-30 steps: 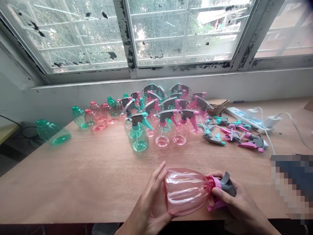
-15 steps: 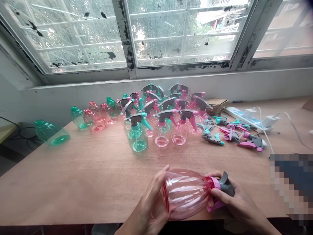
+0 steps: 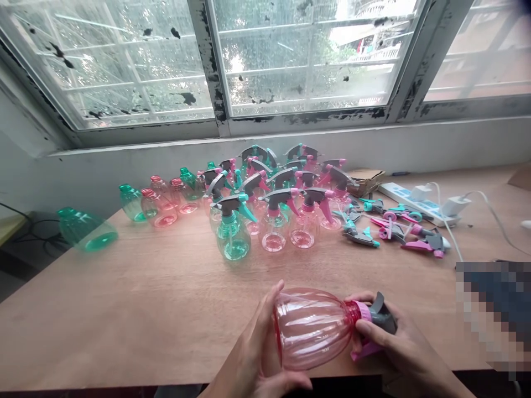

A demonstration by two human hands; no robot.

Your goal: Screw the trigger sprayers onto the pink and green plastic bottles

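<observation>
A see-through red spray bottle [image 3: 315, 329] lies sideways in the air above the table's front edge, its base to the left. My left hand [image 3: 261, 354] cups that base, fingers along the far side and thumb low beneath it. At the neck, my right hand [image 3: 385, 337] has thumb and fingers closed round the pink collar [image 3: 364, 311] of the grey and pink trigger sprayer [image 3: 382, 316]. The sprayer sits on the bottle's neck; part of it is hidden by my right hand.
Several bottles with sprayers [image 3: 274, 226] stand mid-table. Open red and green bottles [image 3: 160, 210] are at the left, one green bottle [image 3: 87, 229] by the left edge. Loose sprayer heads [image 3: 390, 226] lie right, near a power strip [image 3: 415, 202] and cables. A window is behind.
My left thumb has slid down and right, off the bottle's side to below it. The bottle has turned slightly, and my right hand stays at the collar.
</observation>
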